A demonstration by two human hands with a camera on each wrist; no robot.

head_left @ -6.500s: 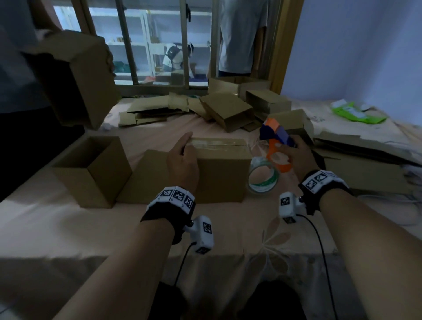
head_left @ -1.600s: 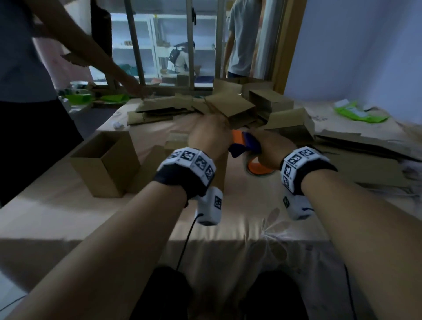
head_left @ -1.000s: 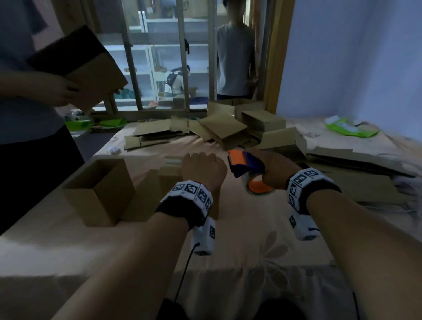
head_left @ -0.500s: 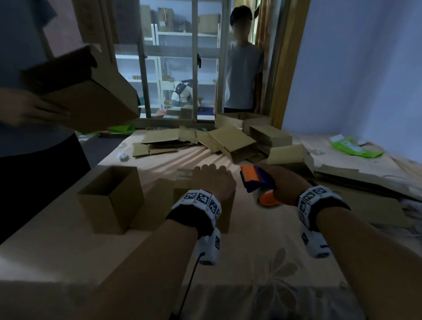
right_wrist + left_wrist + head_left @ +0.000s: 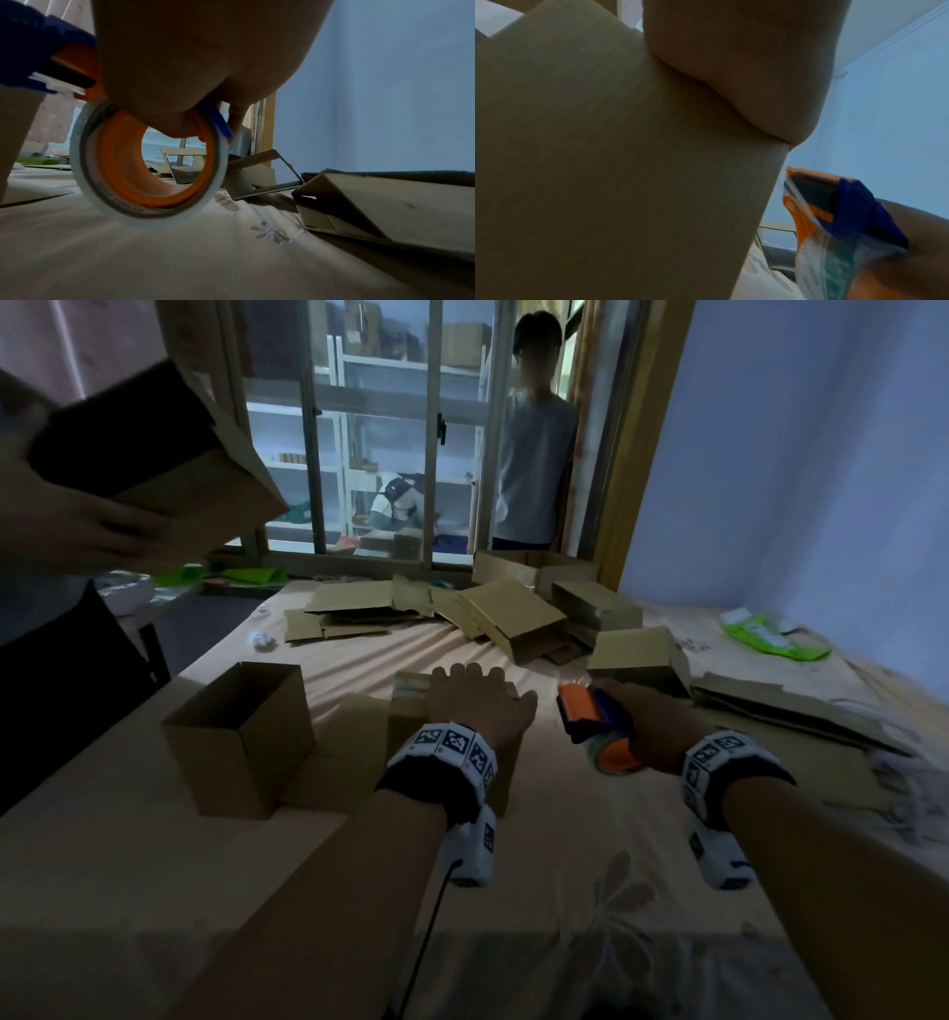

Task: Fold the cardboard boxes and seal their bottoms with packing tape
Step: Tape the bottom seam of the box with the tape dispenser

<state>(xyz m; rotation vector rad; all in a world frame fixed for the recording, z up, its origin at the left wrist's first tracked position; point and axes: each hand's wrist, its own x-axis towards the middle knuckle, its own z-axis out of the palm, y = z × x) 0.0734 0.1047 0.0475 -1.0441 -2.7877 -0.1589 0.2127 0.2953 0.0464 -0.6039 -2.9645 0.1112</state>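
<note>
From the head camera, my left hand (image 5: 475, 706) lies palm-down on top of the cardboard box (image 5: 411, 711) standing in front of me on the cloth-covered table (image 5: 565, 891); the fingers are spread and fairly straight, pressing on it rather than gripping. My right hand (image 5: 652, 726) is curled round the tape dispenser (image 5: 590, 716), orange and blue, held just to the right of the box and apart from it. To the left stands an open box (image 5: 241, 731), its mouth upward. Flat cardboard sheets (image 5: 354, 613) and more folded boxes (image 5: 518, 618) lie at the far end of the table, near the barred window (image 5: 369, 428). A person in a pale shirt (image 5: 534, 454) stands beyond it. At the left edge another person's hand (image 5: 77, 526) holds a box (image 5: 169, 454) up in the air.

From the left wrist camera, the brown side of the cardboard box (image 5: 603, 162) fills most of the view, with the heel of my left hand (image 5: 744, 60) bearing on its top edge. My fingers are out of sight here. The tape dispenser (image 5: 834, 219) hangs to the right, a strip of clear tape across its front.

From the right wrist camera, my right hand (image 5: 192, 60) wraps the dispenser's handle, fingers closed round it. The tape roll (image 5: 146, 162) with its orange core sits just over the table (image 5: 180, 253); whether it touches, I cannot tell. Collapsed boxes (image 5: 372, 203) lie to the right.
</note>
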